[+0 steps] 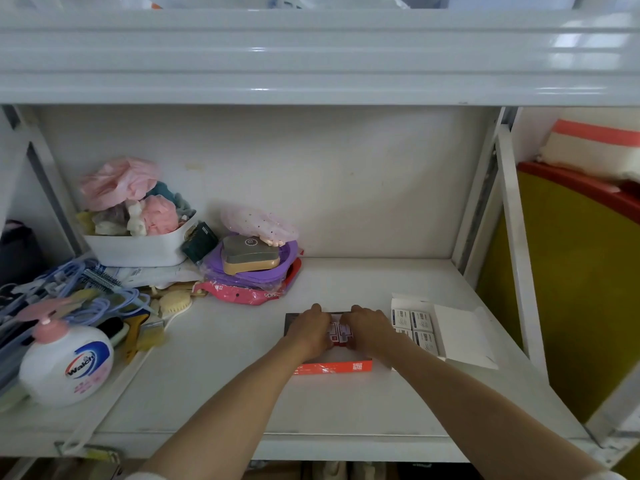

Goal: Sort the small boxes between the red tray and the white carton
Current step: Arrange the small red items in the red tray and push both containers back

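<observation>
Flanking red boxes [341, 333] inside red tray [332, 367], both hands' fingers grasping them, white carton [460, 336] just beside.

Both bare forearms reach up from bottom edge, converging at frame centre. Left hand [309, 332] palm down, fingers curled, knuckles up. Right hand [369, 330] mirrors it just beside, fingertips nearly meeting. Grip state unclear.

A household storage shelf.
The white metal shelf [346, 393] held a hand-wash bottle [65, 363], hangers [69, 282] and a basket [138, 249] of soft toys at its left edge.
</observation>
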